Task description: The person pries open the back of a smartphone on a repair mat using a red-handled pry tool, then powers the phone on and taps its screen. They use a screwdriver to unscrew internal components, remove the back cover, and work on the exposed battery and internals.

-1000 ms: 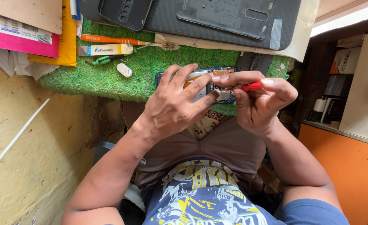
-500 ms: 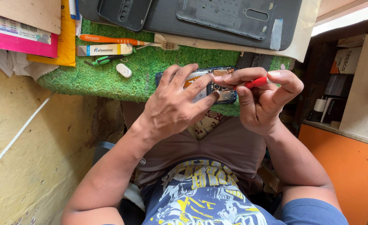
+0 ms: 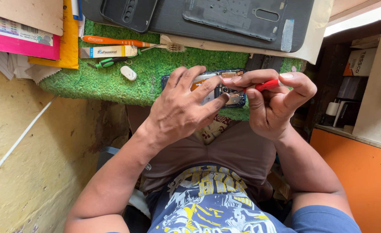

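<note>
- Head view, looking down past the person's chest and lap to a green mat point(image 3: 113, 82) on the work surface.
- Phone point(image 3: 231, 88): opened, its inner parts showing; lies at the near edge of the mat, between both hands, partly covered by fingers.
- Left hand point(image 3: 182, 110): fingers spread, lying over the left part of the phone, fingertips pressing on it.
- Right hand point(image 3: 276, 101): thumb and forefinger pinched on a red tool point(image 3: 266, 85); the tool's tip points left toward the phone's upper right part. Whether the tip touches cannot be told.
- Toothbrush point(image 3: 126, 42): orange handle, worn bristles at the right end; lies along the far side of the mat.
- Small box point(image 3: 108, 51): white and yellow, just beside the toothbrush, on the near side.
- Green screwdriver point(image 3: 106, 63): lies just below the box.
- White oval piece point(image 3: 128, 73): on the mat, near the screwdriver.
- Grey back cover point(image 3: 242, 15): lies past the mat, upper middle.
- Black case point(image 3: 128, 13): left of the back cover.
- Pink box point(image 3: 20, 36) and yellow envelope point(image 3: 67, 39): upper left, beside the mat.
- Orange cabinet point(image 3: 358, 172): at the right edge.
</note>
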{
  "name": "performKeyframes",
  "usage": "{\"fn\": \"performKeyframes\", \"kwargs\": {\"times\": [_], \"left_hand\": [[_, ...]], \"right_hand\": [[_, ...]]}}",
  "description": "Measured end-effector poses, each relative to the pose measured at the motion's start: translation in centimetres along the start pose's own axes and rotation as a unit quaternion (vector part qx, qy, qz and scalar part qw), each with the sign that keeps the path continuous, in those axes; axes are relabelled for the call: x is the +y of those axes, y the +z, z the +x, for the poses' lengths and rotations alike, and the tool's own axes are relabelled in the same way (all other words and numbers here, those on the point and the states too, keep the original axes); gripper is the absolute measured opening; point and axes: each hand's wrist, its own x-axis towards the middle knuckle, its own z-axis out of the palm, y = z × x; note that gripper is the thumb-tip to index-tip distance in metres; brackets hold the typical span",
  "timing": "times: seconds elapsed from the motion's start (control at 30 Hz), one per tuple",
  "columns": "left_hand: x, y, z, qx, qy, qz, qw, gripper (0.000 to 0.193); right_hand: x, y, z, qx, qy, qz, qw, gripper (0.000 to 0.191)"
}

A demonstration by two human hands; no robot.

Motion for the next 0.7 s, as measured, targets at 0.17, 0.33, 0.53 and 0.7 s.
{"fn": "performKeyframes", "kwargs": {"times": [0.17, 0.33, 0.53, 0.7], "left_hand": [[-0.04, 0.04, -0.02, 0.001, -0.002, -0.007, 1.000, 0.039], [0.03, 0.04, 0.00, 0.002, -0.004, -0.009, 1.000, 0.039], [0.03, 0.04, 0.01, 0.002, -0.004, -0.009, 1.000, 0.038], [-0.07, 0.16, -0.04, 0.006, -0.005, -0.016, 1.000, 0.037]], "right_hand": [[0.00, 0.04, 0.10, -0.007, -0.010, -0.004, 1.000, 0.043], [0.01, 0.20, 0.11, -0.005, -0.019, -0.014, 1.000, 0.043], [0.18, 0.09, -0.21, -0.010, -0.020, -0.013, 1.000, 0.043], [0.52, -0.26, -0.53, -0.028, -0.031, -0.034, 0.999, 0.048]]}}
